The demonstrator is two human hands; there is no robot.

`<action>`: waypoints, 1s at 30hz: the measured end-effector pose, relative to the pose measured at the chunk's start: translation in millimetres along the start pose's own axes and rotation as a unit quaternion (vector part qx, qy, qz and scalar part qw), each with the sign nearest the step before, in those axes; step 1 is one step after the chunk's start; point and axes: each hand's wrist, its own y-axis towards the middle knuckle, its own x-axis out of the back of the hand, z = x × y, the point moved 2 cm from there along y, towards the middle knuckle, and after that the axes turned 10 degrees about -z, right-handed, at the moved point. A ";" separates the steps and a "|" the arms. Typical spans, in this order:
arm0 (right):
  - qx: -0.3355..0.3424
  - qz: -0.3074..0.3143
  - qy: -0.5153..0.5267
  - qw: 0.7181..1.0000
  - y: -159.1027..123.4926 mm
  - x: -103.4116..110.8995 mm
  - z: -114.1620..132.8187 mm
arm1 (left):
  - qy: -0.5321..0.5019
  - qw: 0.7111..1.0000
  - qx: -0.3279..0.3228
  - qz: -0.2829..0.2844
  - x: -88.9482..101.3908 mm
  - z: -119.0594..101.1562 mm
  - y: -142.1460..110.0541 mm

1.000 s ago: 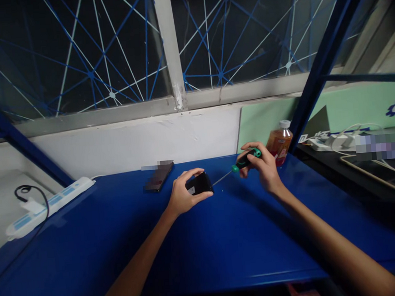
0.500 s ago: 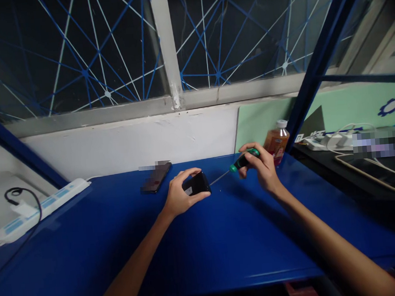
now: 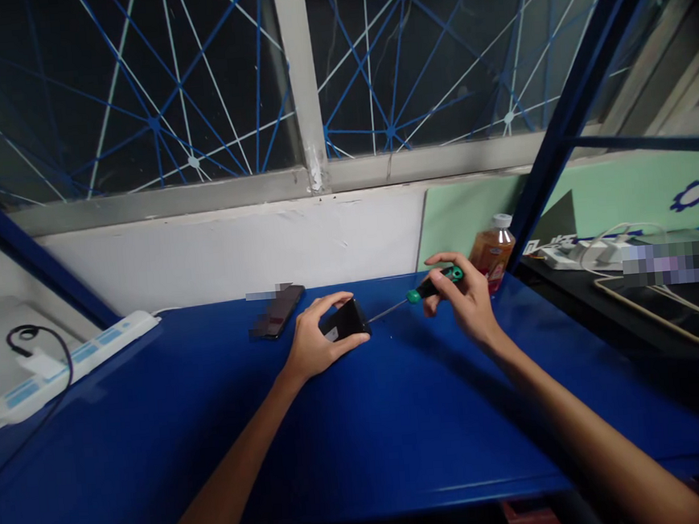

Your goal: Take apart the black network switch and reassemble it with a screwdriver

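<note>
My left hand (image 3: 313, 341) is closed round a small black box-shaped device (image 3: 345, 320), held on edge just above the blue tabletop (image 3: 399, 436). My right hand (image 3: 464, 293) pinches the green-and-black handle of a thin screwdriver (image 3: 430, 285). Its metal shaft slants down to the left, and the tip touches the right end of the black device.
A dark phone (image 3: 277, 311) lies flat behind my left hand. A white power strip (image 3: 67, 366) with a black cable sits at the far left. An amber-filled bottle (image 3: 494, 252) stands beside a blue post at the back right, with more cables and a strip beyond.
The black device has tipped more upright in my left hand. The screwdriver stays at its right end, and my right hand has barely shifted.
</note>
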 end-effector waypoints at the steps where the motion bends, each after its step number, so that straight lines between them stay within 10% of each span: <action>1: -0.003 0.017 0.023 1.000 0.0 -0.1 0.2 | -0.001 1.000 -0.001 0.001 -0.1 -0.2 0.0; 23: 0.046 -0.056 -0.077 0.994 -5.1 -0.7 6.5 | 0.012 1.000 -0.006 0.024 -4.2 -5.2 -0.3; 30: -0.025 0.048 0.052 0.997 4.2 1.3 -2.7 | 0.025 0.999 -0.011 0.023 -6.7 -2.3 -2.3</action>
